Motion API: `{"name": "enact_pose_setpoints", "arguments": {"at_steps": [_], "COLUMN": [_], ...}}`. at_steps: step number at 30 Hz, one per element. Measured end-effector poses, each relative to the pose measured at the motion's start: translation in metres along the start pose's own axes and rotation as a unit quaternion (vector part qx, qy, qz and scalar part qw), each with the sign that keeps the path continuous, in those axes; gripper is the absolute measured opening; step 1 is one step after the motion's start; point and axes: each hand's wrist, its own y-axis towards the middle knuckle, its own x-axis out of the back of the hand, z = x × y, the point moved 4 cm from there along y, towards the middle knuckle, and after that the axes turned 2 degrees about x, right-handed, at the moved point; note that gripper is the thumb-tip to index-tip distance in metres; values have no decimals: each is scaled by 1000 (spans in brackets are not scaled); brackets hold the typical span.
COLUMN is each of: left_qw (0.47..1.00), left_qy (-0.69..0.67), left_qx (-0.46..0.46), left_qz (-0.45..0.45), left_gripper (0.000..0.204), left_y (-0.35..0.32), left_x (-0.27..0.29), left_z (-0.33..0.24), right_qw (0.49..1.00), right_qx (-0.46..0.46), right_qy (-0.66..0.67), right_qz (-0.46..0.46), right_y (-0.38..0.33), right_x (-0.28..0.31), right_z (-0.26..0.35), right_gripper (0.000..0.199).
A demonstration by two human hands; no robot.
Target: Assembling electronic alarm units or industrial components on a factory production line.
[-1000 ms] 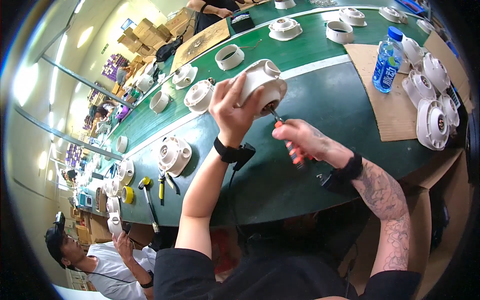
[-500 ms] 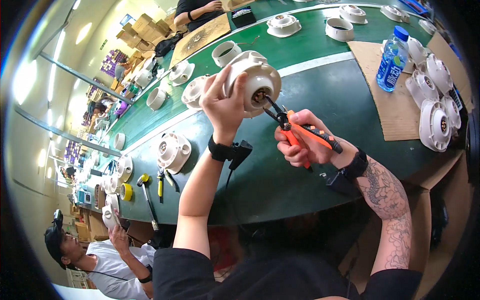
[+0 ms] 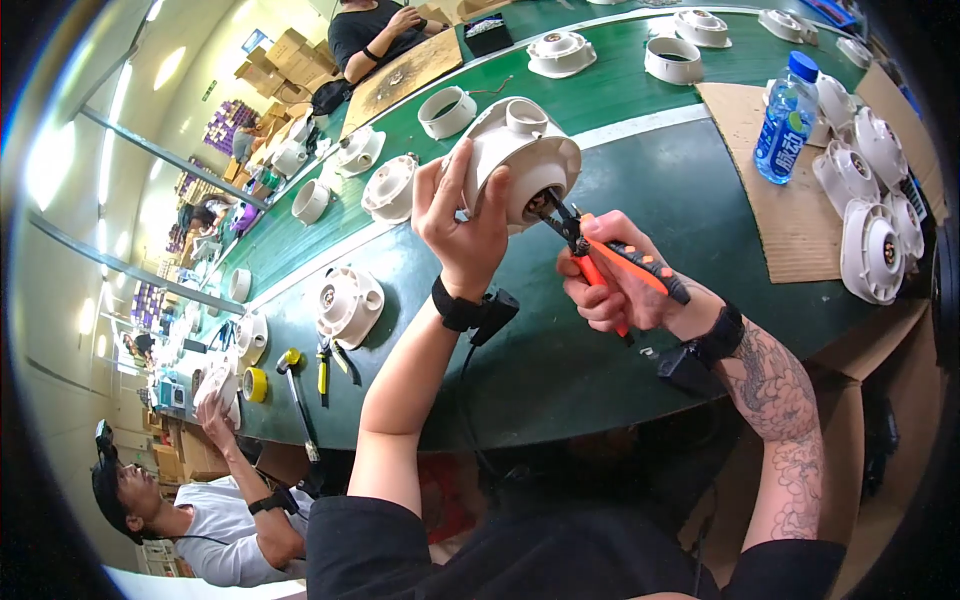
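Note:
My left hand [image 3: 462, 215] grips a white round plastic housing [image 3: 530, 160] and holds it tilted above the table. Its central opening, with copper-coloured parts inside, faces down toward the right. In my right hand [image 3: 620, 275] is a pair of pliers [image 3: 640, 268] with orange and black handles. The dark jaws reach into the housing's opening; what their tips touch inside is hidden. Below and left on the dark green table lies another white housing [image 3: 347, 305] of the same kind.
Yellow-handled pliers [image 3: 323, 372], a hammer [image 3: 298, 400] and a yellow tape roll [image 3: 254, 384] lie left. White housings and rings stand along the green belt [image 3: 610, 105]. Right are cardboard [image 3: 800, 240], a blue-capped bottle [image 3: 786, 120] and stacked housings [image 3: 870, 250]. A co-worker [image 3: 210, 520] sits left.
My left hand has tilted the housing further and shifted it slightly right. The pliers' handles have come closer together, and their jaws sit deeper at the opening. The co-worker's hand has moved left and up.

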Motion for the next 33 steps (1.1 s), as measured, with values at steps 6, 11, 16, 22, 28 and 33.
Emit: {"name": "enact_pose_setpoints", "arguments": {"at_steps": [6,11,16,22,28,33], "left_qw": [994,975,995,996,991,992], "left_qy": [31,100,32,-3,-49,13], "left_qx": [-27,-22,-5,83,116,65], "left_qz": [98,198,98,23,36,105], "left_gripper": [44,40,38,35,33,38], "left_y": [9,9,10,18,9,7], "left_x": [-7,-14,-1,4,-5,-11], "left_z": [-14,-18,2,12,14,-1], "right_qw": [708,593,929,998,999,962], "right_qx": [148,46,70,19,-7,-2], "right_qy": [-604,-711,-288,-59,-31,-210], "right_qz": [-335,-374,-220,-16,-18,-173], "right_y": [-12,-17,3,-8,2,-5], "right_x": [-1,-22,23,-4,5,4], "right_z": [17,14,5,7,1,4], "right_gripper": [53,64,46,48,53,55]}}
